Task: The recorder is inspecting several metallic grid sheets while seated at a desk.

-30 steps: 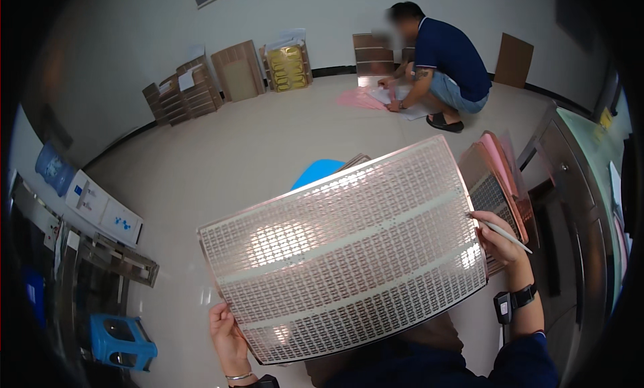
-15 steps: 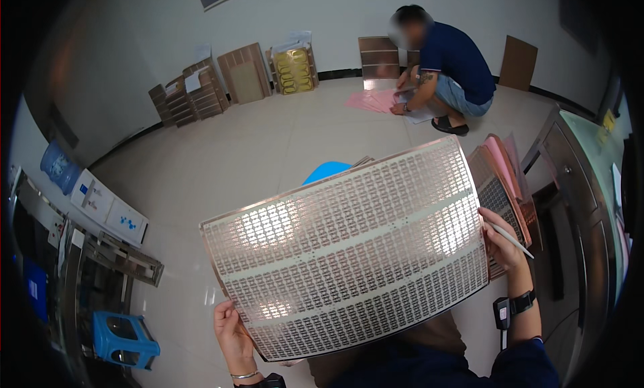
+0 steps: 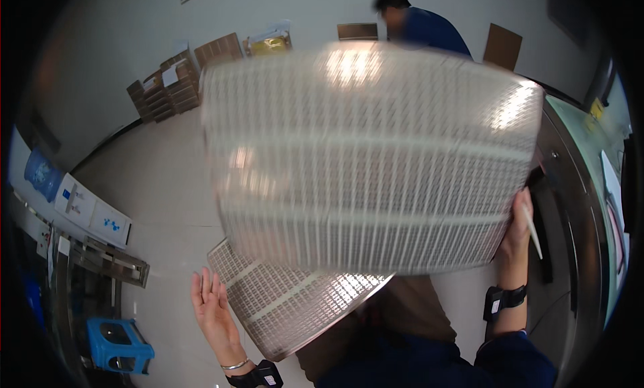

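Observation:
A large thin circuit board panel (image 3: 376, 163), patterned with rows of small units, is raised in front of me and smeared by motion. My right hand (image 3: 515, 230) is closed on its right edge. A slim white pen-like stick (image 3: 532, 233) also sticks out of that hand. Below the raised panel, a second panel (image 3: 288, 314) of the same kind lies tilted over my lap; its upper part is hidden. Beside its left edge is my left hand (image 3: 216, 314), open with the fingers extended and holding nothing.
A person (image 3: 429, 29) is bent down beyond the panel, mostly hidden. Stacks of brown panels (image 3: 168, 89) lean on the far wall. At left are a water dispenser (image 3: 90, 207) and a blue stool (image 3: 121, 344). A dark desk with a glass top (image 3: 580, 129) stands at right.
The panel has risen and swung away from my left hand, which has let go of its edge. A second panel has come into view beneath. My right hand still grips the raised one.

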`<state>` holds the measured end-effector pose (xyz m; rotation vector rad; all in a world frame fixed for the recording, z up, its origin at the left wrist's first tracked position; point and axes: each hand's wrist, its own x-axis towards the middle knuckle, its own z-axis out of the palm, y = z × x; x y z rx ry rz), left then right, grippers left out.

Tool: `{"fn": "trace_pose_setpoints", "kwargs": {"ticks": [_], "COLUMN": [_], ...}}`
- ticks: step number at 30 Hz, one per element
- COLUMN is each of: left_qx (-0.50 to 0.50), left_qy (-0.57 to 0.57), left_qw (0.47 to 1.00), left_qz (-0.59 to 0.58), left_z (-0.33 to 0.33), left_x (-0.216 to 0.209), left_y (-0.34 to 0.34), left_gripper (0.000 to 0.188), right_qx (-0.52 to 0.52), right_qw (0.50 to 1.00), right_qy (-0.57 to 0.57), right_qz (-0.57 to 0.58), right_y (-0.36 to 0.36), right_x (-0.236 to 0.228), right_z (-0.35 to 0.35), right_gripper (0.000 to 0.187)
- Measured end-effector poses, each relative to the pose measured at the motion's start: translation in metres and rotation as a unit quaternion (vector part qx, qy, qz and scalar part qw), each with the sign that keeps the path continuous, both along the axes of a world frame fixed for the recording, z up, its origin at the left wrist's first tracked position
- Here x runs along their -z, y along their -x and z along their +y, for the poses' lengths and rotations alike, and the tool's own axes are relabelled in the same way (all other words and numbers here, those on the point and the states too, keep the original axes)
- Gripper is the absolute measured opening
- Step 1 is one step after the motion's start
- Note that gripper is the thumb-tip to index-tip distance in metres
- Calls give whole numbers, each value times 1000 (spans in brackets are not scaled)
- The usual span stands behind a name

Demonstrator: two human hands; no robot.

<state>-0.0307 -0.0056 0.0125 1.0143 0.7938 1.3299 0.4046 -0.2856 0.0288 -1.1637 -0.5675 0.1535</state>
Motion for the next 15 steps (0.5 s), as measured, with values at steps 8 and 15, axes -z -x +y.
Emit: {"fn": "trace_pose_setpoints", "kwargs": {"ticks": [8, 15], "left_qx": [-4, -69], "left_qy": [122, 127], "left_qw": [986, 977], "left_qz": [110, 157], "left_z": [-15, -20], "left_x": [47, 63], "left_y": [19, 39], "left_gripper": [35, 31], "right_qx": [217, 258], "right_qw": [963, 885], "right_qy": [-37, 314], "right_qz": [-159, -226], "right_y": [-30, -46], "right_x": [-75, -44], "right_z": [-29, -10], "right_gripper": [34, 21]}}
